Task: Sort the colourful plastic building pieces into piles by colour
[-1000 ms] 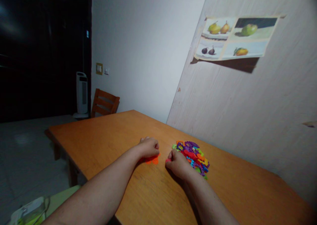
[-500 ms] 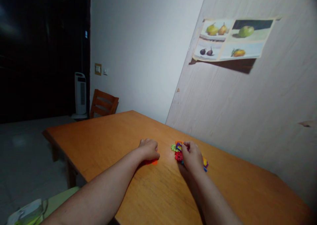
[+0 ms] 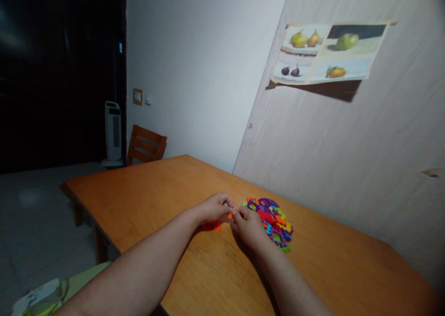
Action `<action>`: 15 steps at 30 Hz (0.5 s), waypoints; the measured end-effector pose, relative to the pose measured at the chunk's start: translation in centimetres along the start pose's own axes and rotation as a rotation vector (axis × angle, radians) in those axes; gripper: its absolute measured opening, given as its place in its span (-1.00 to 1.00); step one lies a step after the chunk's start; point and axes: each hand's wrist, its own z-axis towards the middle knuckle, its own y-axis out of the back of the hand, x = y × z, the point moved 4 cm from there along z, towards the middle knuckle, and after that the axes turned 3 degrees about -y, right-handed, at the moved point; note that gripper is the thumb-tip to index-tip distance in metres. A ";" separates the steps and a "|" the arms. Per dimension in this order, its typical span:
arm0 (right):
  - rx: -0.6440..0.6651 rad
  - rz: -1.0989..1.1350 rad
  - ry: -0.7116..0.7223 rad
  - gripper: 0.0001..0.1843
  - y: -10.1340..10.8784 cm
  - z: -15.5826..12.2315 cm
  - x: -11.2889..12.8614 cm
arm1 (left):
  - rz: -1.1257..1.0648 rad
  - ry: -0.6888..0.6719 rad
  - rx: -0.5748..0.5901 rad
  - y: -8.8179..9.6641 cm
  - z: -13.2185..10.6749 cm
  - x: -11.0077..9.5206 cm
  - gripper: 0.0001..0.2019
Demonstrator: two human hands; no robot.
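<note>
My left hand (image 3: 216, 207) and my right hand (image 3: 249, 224) meet fingertip to fingertip over the table. Both are closed in a pinch on a small orange plastic piece (image 3: 230, 215), mostly covered by the fingers. Below my left hand, red-orange pieces (image 3: 216, 226) lie on the tabletop, partly hidden by the hand. Just right of my right hand spreads a pile of toothed, gear-like plastic pieces (image 3: 267, 206) in purple, red, orange, green, blue and yellow. The right hand and wrist cover its near left edge.
The wooden table (image 3: 146, 190) runs along a panelled wall with a fruit picture sheet (image 3: 323, 54) taped to it. A wooden chair (image 3: 146, 144) stands at the far end, near a white tower heater or fan (image 3: 113, 132). A pale green seat (image 3: 83, 276) shows at lower left.
My right hand has moved left from the pile to meet my left hand, uncovering more of the coloured pieces. The left hand has shifted slightly right and now pinches the orange piece.
</note>
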 end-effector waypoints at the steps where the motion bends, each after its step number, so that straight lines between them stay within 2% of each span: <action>1: 0.005 0.043 -0.014 -0.66 -0.1 0.1 -0.1 | -0.046 -0.005 0.000 -0.1 0.0 -0.1 -0.89; 5: -0.080 0.156 -0.033 -0.68 0.9 0.7 -0.6 | -0.127 0.023 -0.043 0.4 0.1 -0.4 -0.84; 10: -0.360 0.045 -0.094 -0.69 5.3 1.0 -2.2 | -0.121 0.113 -0.216 2.9 0.6 0.4 -0.84; 12: -0.455 0.006 -0.160 -0.66 6.8 0.8 -3.2 | -0.008 0.167 -0.275 4.1 0.6 1.1 -0.88; 15: -0.532 -0.013 -0.210 -0.60 7.8 0.7 -4.1 | 0.318 0.227 -0.254 5.0 0.4 1.5 -0.92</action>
